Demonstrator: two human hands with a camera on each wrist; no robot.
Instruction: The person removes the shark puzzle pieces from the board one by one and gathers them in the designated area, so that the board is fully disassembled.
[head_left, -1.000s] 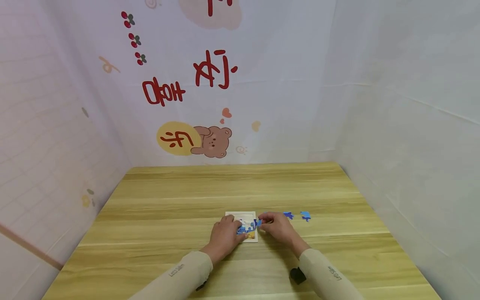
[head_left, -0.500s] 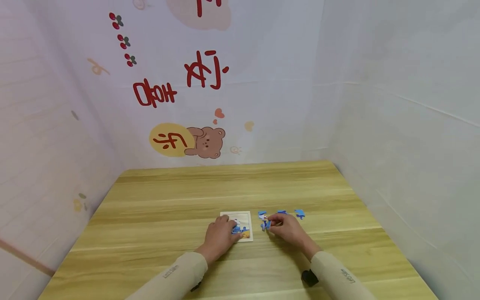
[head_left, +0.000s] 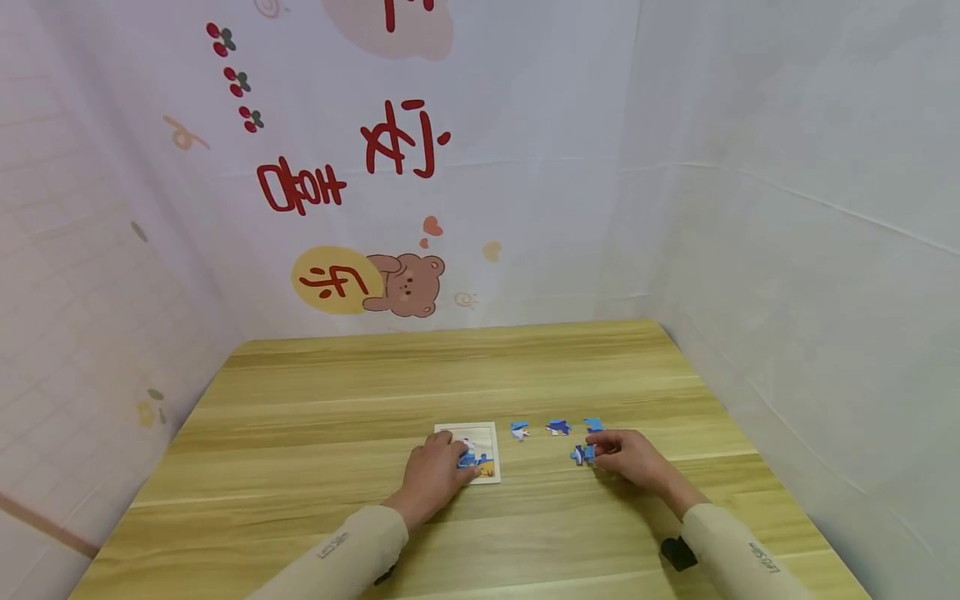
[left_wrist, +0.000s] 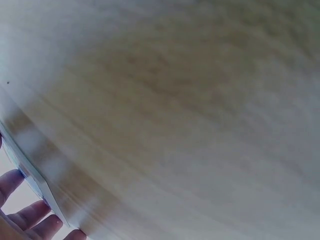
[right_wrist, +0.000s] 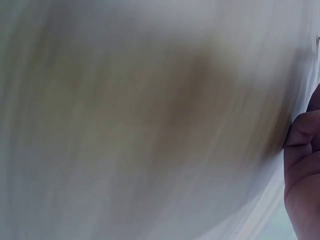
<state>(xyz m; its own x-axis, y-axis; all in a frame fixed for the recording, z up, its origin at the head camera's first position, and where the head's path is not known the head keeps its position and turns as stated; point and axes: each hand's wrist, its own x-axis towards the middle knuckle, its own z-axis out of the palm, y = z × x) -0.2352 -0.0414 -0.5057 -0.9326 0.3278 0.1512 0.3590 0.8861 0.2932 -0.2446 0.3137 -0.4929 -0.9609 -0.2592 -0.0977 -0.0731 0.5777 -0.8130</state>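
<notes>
At the near left, a beige sleeve (head_left: 330, 550) over a wood-grain desk (head_left: 337, 392). Farther back, left of centre, a brown cartoon bear (head_left: 422, 287) printed on a pale backdrop (head_left: 555, 250). Right of the sleeve, the left hand (head_left: 432, 468), palm down, fingers relaxed across the left and near parts of a small white-rimmed puzzle frame (head_left: 472, 426); apparently steadying rather than gripping. Inside the frame, beyond the fingertips, a partly filled picture (head_left: 476, 461) in blue, white and yellow, with a pale, unfilled stretch towards the far right. Impossible to count the fitted pieces beneath the fingers.

Farther right, a spaced row of three loose pieces on the desk: first a blue-and-white piece (head_left: 519, 430), then a dark blue piece (head_left: 558, 427), then a light blue piece (head_left: 594, 423) just beyond the right fingertips. Nearer than that row, a knobbed blue piece (head_left: 578, 455), pinched at its right end by the right hand (head_left: 637, 461); impossible to tell whether lifted or touching the desk. Hands well apart.

Step in hand, seemingly: handling one loose piece beside the others, frame kept steady. Next move probably calling for a light, level pinch, clear of the row, and, if bound for the frame, a turn to match knobs to gaps.
</notes>
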